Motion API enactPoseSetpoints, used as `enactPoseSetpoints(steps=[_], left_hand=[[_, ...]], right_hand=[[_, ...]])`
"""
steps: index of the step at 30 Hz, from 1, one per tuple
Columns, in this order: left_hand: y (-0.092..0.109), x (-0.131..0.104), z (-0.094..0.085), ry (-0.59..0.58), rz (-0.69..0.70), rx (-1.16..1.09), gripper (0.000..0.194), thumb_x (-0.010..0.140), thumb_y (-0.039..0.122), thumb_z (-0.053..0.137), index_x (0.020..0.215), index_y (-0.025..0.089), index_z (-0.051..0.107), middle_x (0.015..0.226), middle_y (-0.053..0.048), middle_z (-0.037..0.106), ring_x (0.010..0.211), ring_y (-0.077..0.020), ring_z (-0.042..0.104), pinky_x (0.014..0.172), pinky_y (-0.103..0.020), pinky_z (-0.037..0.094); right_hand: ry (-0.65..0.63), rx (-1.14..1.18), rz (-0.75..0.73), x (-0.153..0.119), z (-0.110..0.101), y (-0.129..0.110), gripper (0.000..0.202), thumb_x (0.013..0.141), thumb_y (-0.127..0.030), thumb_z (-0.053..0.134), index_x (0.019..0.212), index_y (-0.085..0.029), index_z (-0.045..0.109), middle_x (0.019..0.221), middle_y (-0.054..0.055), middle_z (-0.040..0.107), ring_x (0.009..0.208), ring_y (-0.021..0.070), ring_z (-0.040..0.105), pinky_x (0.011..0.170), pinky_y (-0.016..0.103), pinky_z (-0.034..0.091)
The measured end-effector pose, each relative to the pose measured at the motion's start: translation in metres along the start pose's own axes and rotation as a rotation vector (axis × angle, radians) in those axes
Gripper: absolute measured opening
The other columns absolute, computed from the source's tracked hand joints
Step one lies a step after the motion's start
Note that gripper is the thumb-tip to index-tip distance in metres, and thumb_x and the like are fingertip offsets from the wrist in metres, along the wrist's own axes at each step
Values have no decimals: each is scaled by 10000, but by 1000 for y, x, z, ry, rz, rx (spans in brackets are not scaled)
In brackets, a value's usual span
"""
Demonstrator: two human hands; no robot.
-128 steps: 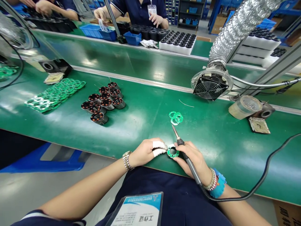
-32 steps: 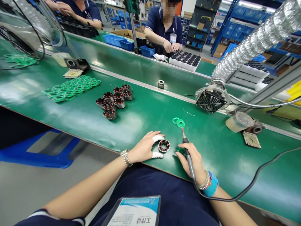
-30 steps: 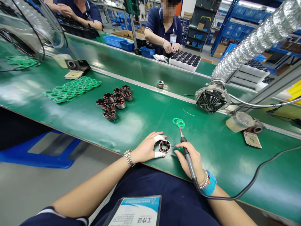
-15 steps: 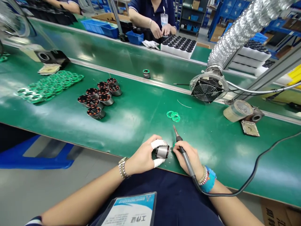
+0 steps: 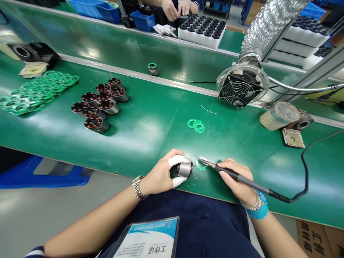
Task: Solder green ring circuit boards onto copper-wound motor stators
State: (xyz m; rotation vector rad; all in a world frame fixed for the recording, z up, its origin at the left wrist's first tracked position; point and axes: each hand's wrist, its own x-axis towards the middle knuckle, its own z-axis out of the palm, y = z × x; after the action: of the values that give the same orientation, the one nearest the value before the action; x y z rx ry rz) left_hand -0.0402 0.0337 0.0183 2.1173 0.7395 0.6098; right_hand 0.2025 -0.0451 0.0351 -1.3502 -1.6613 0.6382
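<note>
- At the near edge of the desk (image 5: 150, 143), head view: the left hand (image 5: 161, 175) grips the metal cylinder (image 5: 184, 170) between thumb and finger, both wrapped in white. The cylinder lies on its side, with its wound end toward the right hand (image 5: 238, 177).
- Changed, ring: the green ring board (image 5: 201, 167), at the right fingertips half a second ago, is now out of the fingers. It sits just beside the wound end; whether it rests flat or tilted cannot be determined. Fine wires show between the two parts.
- Changed, tool: the soldering iron (image 5: 255, 185), previously pointed toward the back of the desk, now points left. Its tip is over the ring's rim; contact cannot be confirmed.
- Effect on the work, as judged: the right hand is closed on the iron alone, which appears to bring the tool into use at the ring while the left hand steadies the cylinder.
- Adjacent items: two overlapping spare rings (image 5: 199, 126) lie behind the ring board; grouped cylinders (image 5: 109, 105) stand to the left; one ring-topped cylinder (image 5: 153, 71) stands near the back rail.
</note>
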Motion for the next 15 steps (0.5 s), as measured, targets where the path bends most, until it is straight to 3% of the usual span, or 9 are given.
enactPoseSetpoints(steps=[6,15], left_hand=[[-3,0,2,15,27,-19,399,695,131,627,1059,194,477,1021,-64,479,884,-166,543,755,-306,485],[-2,1,1,6,14,-39,398,685,101,629,1044,191,486,1011,-60,478,874,-162,542,749,-296,483]], right_hand=[[-99,75,8,0,-1,5,137,791,-154,565,880,-213,651,738,26,669,650,151,585,622,303,462],[-132,39,33,1,0,5,145,793,-175,561,892,-204,664,736,33,665,649,155,583,631,311,457]])
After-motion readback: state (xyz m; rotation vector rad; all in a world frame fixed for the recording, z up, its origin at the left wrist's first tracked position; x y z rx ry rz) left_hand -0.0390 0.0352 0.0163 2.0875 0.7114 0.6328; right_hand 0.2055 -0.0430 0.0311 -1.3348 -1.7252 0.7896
